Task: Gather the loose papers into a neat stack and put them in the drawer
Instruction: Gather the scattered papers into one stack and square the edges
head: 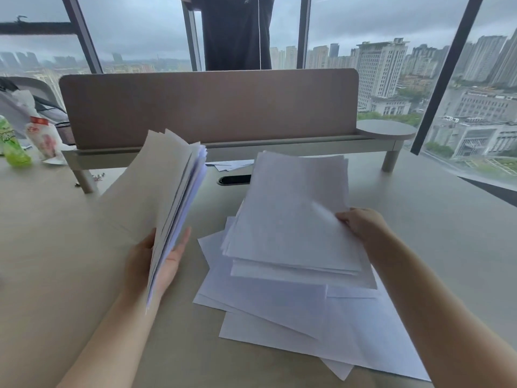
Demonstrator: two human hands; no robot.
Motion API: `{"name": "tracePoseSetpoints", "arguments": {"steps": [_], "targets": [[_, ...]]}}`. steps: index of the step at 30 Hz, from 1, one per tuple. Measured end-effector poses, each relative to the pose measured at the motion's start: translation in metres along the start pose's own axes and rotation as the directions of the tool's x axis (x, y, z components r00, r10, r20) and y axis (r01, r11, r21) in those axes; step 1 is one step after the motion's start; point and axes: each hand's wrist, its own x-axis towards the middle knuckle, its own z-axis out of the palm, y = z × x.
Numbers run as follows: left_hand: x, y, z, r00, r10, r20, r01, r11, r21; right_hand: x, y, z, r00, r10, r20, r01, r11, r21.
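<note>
My left hand (156,264) grips the lower edge of a thick bundle of white papers (165,191), held upright on edge and fanned at the top, left of centre. My right hand (361,224) pinches the right edge of several sheets (293,214) lifted off the desk and tilted up toward the far side. Under them more loose papers (279,306) lie spread and skewed on the desk. A few further sheets (232,164) lie flat under the raised shelf. No drawer is in view.
A desk (56,247) with a brown partition panel (207,107) on a raised shelf (386,130) runs across the back. A green bottle (14,147) and white packet (44,138) stand far left. A cable slot (234,179) sits mid-desk. A person in dark clothing (237,32) stands behind the partition.
</note>
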Motion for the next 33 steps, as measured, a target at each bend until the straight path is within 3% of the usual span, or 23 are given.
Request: {"name": "tracePoseSetpoints", "arguments": {"steps": [2, 5, 8, 13, 16, 21, 25, 28, 33], "targets": [[0.006, 0.002, -0.008, 0.999, 0.035, -0.007, -0.034, 0.996, 0.079, 0.0, 0.007, -0.001, 0.999, 0.016, 0.046, -0.02, 0.997, 0.077], [-0.002, 0.005, 0.001, 0.999, -0.003, 0.039, -0.011, 0.935, 0.354, 0.0, 0.02, 0.008, 0.988, 0.001, 0.156, -0.024, 0.988, 0.151], [-0.006, 0.001, 0.014, 0.998, 0.042, 0.054, -0.057, 0.946, 0.318, -0.001, 0.027, 0.021, 0.959, -0.037, 0.281, -0.02, 0.98, 0.198], [-0.005, -0.007, 0.023, 0.992, -0.012, 0.127, -0.021, 0.967, 0.255, -0.004, 0.029, 0.034, 0.907, -0.126, 0.403, 0.053, 0.981, 0.187], [-0.01, -0.01, 0.03, 0.982, 0.008, 0.187, -0.06, 0.959, 0.278, -0.01, 0.031, 0.037, 0.882, -0.113, 0.457, 0.002, 0.972, 0.236], [-0.011, -0.023, 0.039, 0.973, 0.116, 0.2, -0.191, 0.892, 0.41, -0.021, 0.034, 0.042, 0.887, -0.093, 0.452, -0.044, 0.958, 0.282], [-0.019, -0.03, 0.047, 0.963, 0.098, 0.251, -0.228, 0.794, 0.564, -0.02, 0.031, 0.044, 0.93, 0.003, 0.368, -0.099, 0.965, 0.243], [-0.017, -0.033, 0.049, 0.981, 0.105, 0.163, -0.188, 0.722, 0.665, -0.016, 0.033, 0.045, 0.872, 0.054, 0.486, -0.239, 0.915, 0.325], [-0.019, -0.032, 0.046, 0.983, -0.08, 0.165, -0.025, 0.833, 0.553, -0.035, 0.034, 0.047, 0.791, 0.049, 0.609, -0.233, 0.946, 0.227]]}}
